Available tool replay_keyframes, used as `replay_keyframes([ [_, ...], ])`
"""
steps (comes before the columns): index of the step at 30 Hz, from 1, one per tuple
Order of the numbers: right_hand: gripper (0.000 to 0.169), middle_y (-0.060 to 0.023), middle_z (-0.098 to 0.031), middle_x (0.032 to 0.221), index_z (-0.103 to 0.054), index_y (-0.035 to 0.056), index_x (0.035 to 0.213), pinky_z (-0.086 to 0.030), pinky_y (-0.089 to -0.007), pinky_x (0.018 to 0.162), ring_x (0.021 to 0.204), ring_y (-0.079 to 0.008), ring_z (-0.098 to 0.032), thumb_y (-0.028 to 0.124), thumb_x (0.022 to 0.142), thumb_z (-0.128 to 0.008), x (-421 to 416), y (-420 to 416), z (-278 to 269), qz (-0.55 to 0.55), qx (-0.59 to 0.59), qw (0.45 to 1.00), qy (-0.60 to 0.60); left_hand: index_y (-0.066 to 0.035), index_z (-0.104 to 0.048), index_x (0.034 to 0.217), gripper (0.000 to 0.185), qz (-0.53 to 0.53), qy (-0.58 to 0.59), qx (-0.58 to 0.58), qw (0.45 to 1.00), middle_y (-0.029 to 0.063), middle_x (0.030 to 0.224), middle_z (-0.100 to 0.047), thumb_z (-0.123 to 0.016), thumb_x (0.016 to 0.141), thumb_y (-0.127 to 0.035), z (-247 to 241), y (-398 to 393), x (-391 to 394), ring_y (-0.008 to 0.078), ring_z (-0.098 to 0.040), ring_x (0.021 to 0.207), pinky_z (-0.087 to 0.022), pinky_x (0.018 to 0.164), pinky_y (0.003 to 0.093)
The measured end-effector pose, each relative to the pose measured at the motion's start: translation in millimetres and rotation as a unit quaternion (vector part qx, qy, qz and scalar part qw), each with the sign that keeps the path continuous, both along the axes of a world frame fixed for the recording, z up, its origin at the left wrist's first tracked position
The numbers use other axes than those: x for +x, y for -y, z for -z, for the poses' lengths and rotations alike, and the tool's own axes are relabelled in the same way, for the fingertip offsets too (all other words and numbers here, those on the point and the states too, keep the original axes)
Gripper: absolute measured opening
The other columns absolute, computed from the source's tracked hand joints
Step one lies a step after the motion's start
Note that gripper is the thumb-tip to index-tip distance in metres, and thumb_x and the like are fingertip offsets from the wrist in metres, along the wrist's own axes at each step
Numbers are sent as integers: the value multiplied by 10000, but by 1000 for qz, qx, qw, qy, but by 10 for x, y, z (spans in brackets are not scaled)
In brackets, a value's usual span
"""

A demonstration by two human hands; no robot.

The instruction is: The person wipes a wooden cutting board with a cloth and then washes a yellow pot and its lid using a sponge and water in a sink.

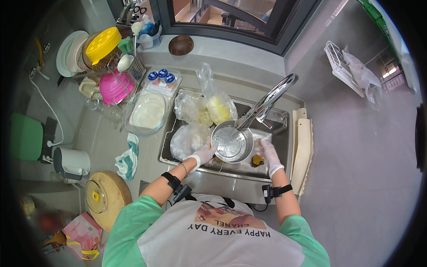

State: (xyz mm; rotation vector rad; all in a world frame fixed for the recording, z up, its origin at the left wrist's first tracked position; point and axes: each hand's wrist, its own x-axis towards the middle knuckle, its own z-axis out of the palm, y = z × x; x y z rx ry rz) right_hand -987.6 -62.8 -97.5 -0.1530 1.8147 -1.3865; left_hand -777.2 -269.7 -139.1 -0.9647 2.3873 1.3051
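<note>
A round stainless steel pot (232, 142) is in the sink under the chrome faucet (263, 103), and water shows inside it. My left hand (204, 154), in a clear thin glove, grips the pot's left side. My right hand (269, 153), gloved too, hovers over the basin just right of the pot, its fingers apart and blurred, with nothing visible in them. Below it lies a yellow-brown lump (258, 161) on the floor of the steel sink (282, 143). Behind and left of the pot sit plastic bags, one around a pale yellow round item (218, 108).
Left of the sink stand a clear glass bowl (146, 111), a box of blue-lidded cups (161, 77) and a dish rack with a pink colander (116, 86). A striped cloth (128, 157) lies nearer. Cream panels (303, 150) line the sink's right edge. A brown bowl (181, 45) rests on the sill.
</note>
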Motion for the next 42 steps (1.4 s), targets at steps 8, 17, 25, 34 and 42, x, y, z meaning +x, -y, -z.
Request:
replay_keyframes([
  [8, 315, -40, -637, 835, -573, 65, 942, -462, -245, 557, 642, -115, -591, 362, 925, -468, -752, 45, 456, 55, 60, 994, -73, 67, -427, 1120, 596, -6, -30, -20, 999, 138, 600, -609, -304, 918, -480, -73, 3, 52, 312, -623, 688, -460, 744, 337],
  [17, 327, -21, -603, 705, -565, 66, 810, -418, -207, 486, 543, -81, -544, 319, 959, -421, -846, 131, 422, 55, -33, 997, -40, 24, -416, 1158, 507, 9, -11, 28, 1000, 117, 610, -607, -290, 926, -409, -228, -1, 21, 285, -620, 685, -459, 736, 339],
  [25, 323, -36, -584, 657, -569, 29, 822, -390, -214, 455, 503, -93, -514, 283, 960, -426, -813, 203, 377, 54, -17, 998, -31, 80, -388, 1193, 616, 2, -6, 38, 999, 154, 663, -627, -285, 918, -463, -431, -40, 30, 320, -622, 770, -447, 775, 347],
  [34, 325, -5, -614, 735, -589, 49, 931, -452, -260, 525, 576, -112, -552, 305, 963, -391, -835, 321, 376, 115, 34, 992, 44, 125, -389, 1144, 688, -15, -5, 58, 998, 133, 578, -600, -283, 912, -514, -329, 0, 13, 284, -611, 644, -456, 698, 334],
  [42, 346, -18, -597, 691, -584, 24, 880, -424, -241, 472, 526, -100, -518, 295, 963, -386, -759, 340, 263, 127, 40, 991, 26, 114, -374, 1178, 695, -39, 15, 80, 996, 131, 564, -603, -285, 902, -517, -561, -38, 11, 265, -604, 599, -455, 651, 328],
])
